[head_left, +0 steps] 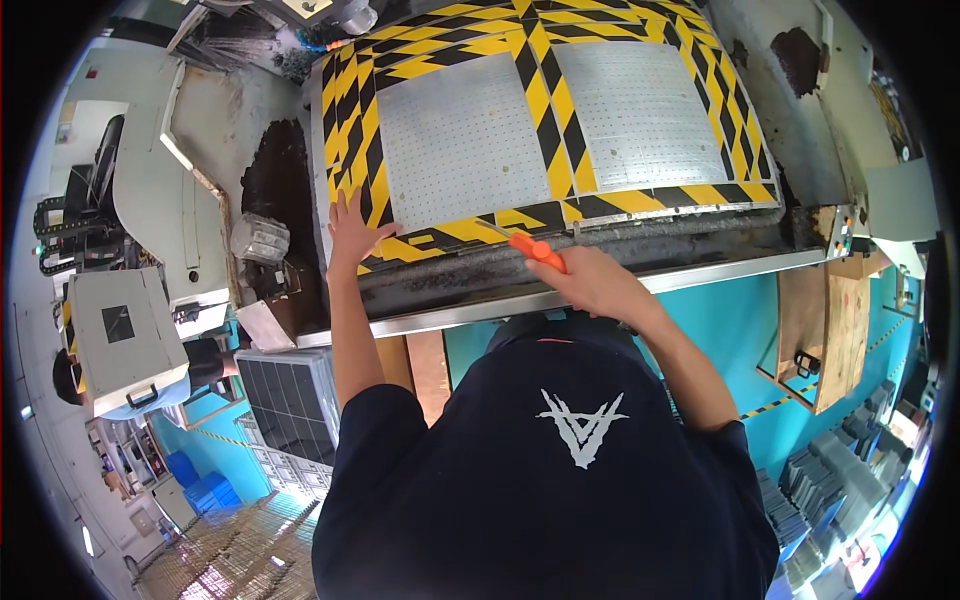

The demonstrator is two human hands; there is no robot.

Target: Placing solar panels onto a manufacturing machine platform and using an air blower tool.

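My right hand (pixel 603 283) grips an orange-handled screwdriver (pixel 540 251). Its thin metal shaft points up and left toward the black-and-yellow striped tape (pixel 455 232) along the near edge of a machine bed. Whether the tip touches the tape cannot be made out. Fingers spread, my left hand (pixel 355 238) is at the bed's near left corner, over the striped tape, and holds nothing. Two silver perforated metal plates (pixel 455 150) lie on the bed, framed and divided by bands of this tape.
A dirty trough and a metal rail (pixel 600 290) run between me and the bed. At the left stand a crumpled clear plastic piece (pixel 260 238) and a beige box (pixel 125 340) with a person behind it. A control panel with buttons (pixel 843 233) is on the right, near a wooden crate (pixel 825 335).
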